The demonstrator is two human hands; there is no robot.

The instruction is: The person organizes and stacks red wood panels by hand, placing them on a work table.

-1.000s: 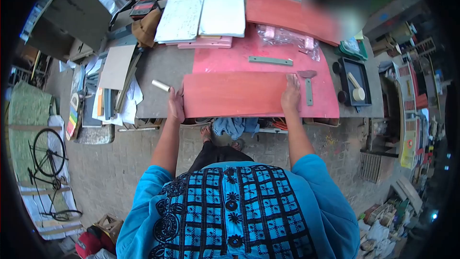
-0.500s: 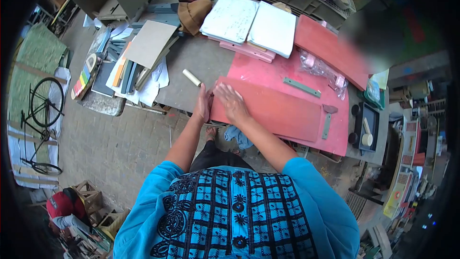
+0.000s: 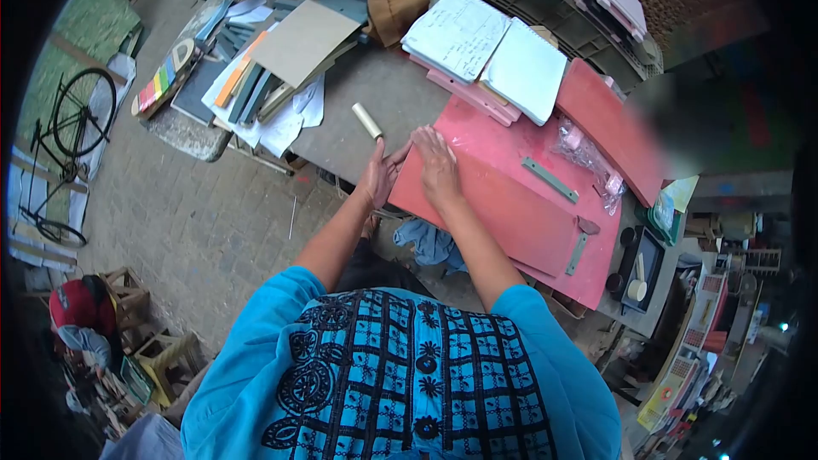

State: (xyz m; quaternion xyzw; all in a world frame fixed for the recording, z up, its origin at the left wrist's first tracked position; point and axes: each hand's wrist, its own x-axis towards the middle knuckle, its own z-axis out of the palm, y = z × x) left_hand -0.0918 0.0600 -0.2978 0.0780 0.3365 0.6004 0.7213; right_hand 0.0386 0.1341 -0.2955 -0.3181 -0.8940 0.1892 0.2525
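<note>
A long red board point(image 3: 503, 209) lies on a pink sheet point(image 3: 477, 140) over the grey table. My right hand point(image 3: 437, 172) rests on the board's left end, palm down, fingers stretched out and lying flat. Beside that end, at its left edge, my left hand point(image 3: 381, 172) is held with its fingers extended and apart from the thumb. Just beyond the left hand is a short cream-coloured tube point(image 3: 367, 120). A green strip point(image 3: 550, 180) lies beyond the board, and a small dark reddish piece point(image 3: 588, 226) is near its right end.
Open notebooks point(image 3: 456, 32) sit on pink pieces at the back, beside a brown cloth point(image 3: 397, 13). Another red board point(image 3: 609, 132) lies at the back right. A black tray point(image 3: 641, 268) is at the right, a stack of boards point(image 3: 307, 43) at the left.
The view has shifted and turned. My right hand has moved to the board's far left corner, its fingers closer together. My left hand stays by the left edge.
</note>
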